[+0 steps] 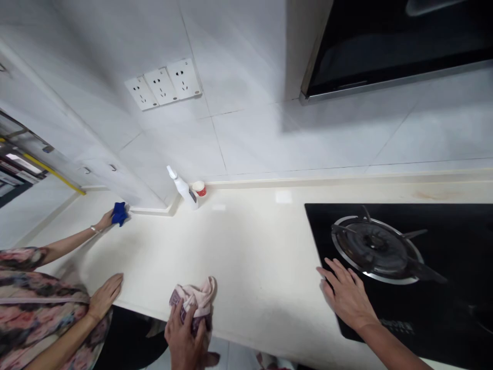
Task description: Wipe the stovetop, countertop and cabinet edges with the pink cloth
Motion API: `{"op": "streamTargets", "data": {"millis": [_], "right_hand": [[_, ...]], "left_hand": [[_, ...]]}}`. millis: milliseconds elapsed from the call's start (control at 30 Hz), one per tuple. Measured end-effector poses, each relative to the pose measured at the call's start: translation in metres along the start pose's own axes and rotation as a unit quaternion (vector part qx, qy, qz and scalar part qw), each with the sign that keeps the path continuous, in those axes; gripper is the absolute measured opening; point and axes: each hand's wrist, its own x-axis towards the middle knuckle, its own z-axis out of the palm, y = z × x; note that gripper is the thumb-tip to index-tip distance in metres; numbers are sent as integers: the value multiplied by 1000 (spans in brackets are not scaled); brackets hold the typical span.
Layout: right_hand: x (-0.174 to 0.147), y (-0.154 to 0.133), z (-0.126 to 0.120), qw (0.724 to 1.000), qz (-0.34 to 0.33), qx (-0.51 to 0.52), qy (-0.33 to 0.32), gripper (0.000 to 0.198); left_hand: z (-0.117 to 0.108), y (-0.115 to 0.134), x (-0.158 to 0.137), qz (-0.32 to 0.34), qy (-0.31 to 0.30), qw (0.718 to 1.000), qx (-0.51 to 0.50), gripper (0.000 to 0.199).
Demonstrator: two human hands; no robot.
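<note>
My left hand grips a bunched pink and purple cloth at the front edge of the pale countertop. Its fingers press over the near side of the cloth, and part of the cloth is hidden beneath them. Over the left part of the black gas hob, my right hand rests with its fingers spread and nothing in it. The fingertips lie near the hob's left edge, just in front of the round burner.
A white spray bottle and a red and white paper cup stand against the wall. At left, a co-worker's hand holds a blue cloth; their other hand rests on the counter. A black range hood overhangs the right.
</note>
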Motion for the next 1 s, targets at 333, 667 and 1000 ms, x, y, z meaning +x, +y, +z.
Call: {"op": "streamTargets", "data": {"millis": [333,667,1000], "right_hand": [[1,-1,0,1000,-4,-12,5,41],[-2,1,4,1000,-10,-17,19,41],[-9,-91,-8,990,-19,119,-68,55]], "left_hand": [[3,90,15,46,-35,997,-60,29],[20,226,6,164,-261,907,-288,54],[19,143,46,109,-193,901,-372,45]]}}
